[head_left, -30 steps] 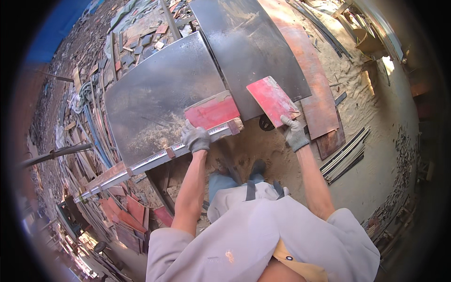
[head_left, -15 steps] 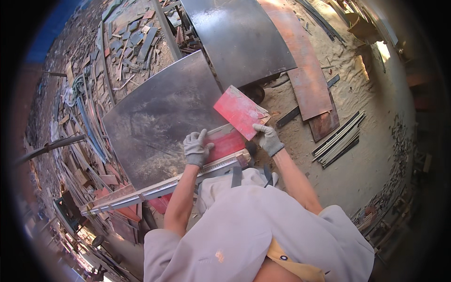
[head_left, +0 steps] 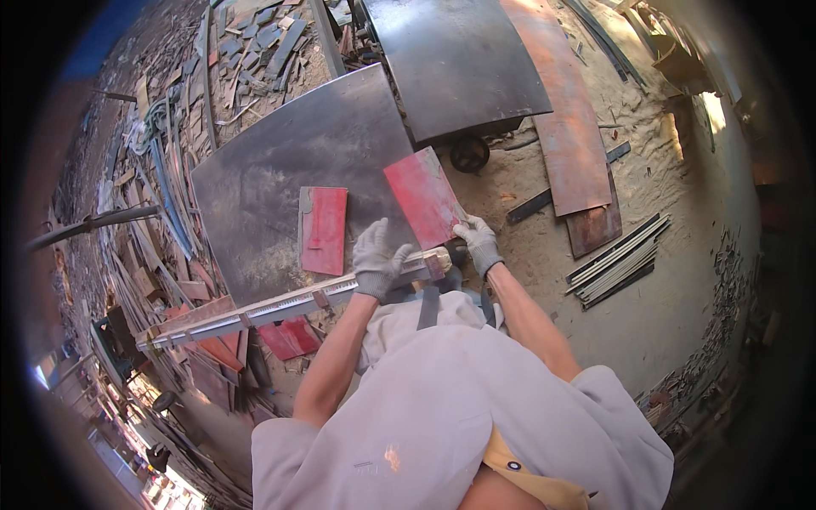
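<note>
My right hand [head_left: 478,240], in a grey knit glove, grips the lower right corner of a red-faced board [head_left: 423,195] with a worn, pale edge. The board is tilted over the right side of a dark metal table [head_left: 255,204]. My left hand [head_left: 378,255], gloved too, is held over the table's near edge with its fingers apart and nothing in them. Just left of it, a second red board [head_left: 325,229] rests on the tabletop, a greyish strip along its left side. A long rail [head_left: 289,308] with a marked scale runs along the table's near edge.
Another red board [head_left: 289,337] lies below the rail. Beyond stands a second dark metal sheet [head_left: 459,68], with a black handwheel [head_left: 470,155] under its edge. Long reddish boards [head_left: 569,161] and a stack of thin strips [head_left: 619,261] lie at right. Wood scraps [head_left: 263,42] cover the ground at far left.
The second red board has moved left across the tabletop, and my left hand is now apart from it. The board in my right hand has turned more upright. The whole view has shifted slightly.
</note>
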